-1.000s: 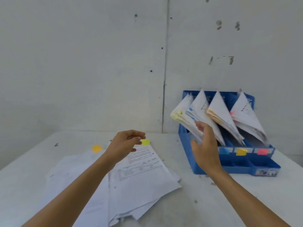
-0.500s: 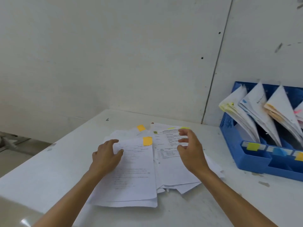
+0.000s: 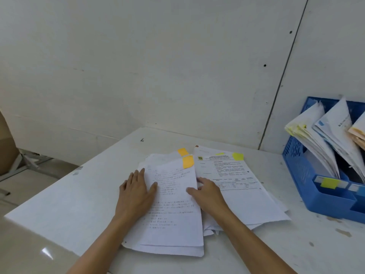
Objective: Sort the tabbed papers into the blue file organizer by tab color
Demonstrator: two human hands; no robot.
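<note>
A loose pile of white papers lies on the white table [image 3: 79,204]. The top left sheet carries an orange tab [image 3: 188,162], and a second orange tab [image 3: 182,151] peeks out behind it. Beside it to the right lies a printed sheet with a yellow tab [image 3: 237,156]. My left hand [image 3: 136,192] rests flat on the left side of the orange-tabbed sheet. My right hand [image 3: 207,194] pinches that sheet's right edge, thumb on top. The blue file organizer [image 3: 304,175] stands at the right, holding upright bundles with yellow tabs [image 3: 302,133] and blue tabs [image 3: 335,131].
A yellow label [image 3: 328,183] marks the organizer's front left slot. The grey wall stands close behind the table. The table's left edge drops to the floor, where a brown cardboard piece [image 3: 6,147] leans.
The view has swung left and down toward the pile. My left hand has flattened onto the orange-tabbed sheet. My right hand moved left from the yellow-tabbed sheet to the orange-tabbed sheet's right edge.
</note>
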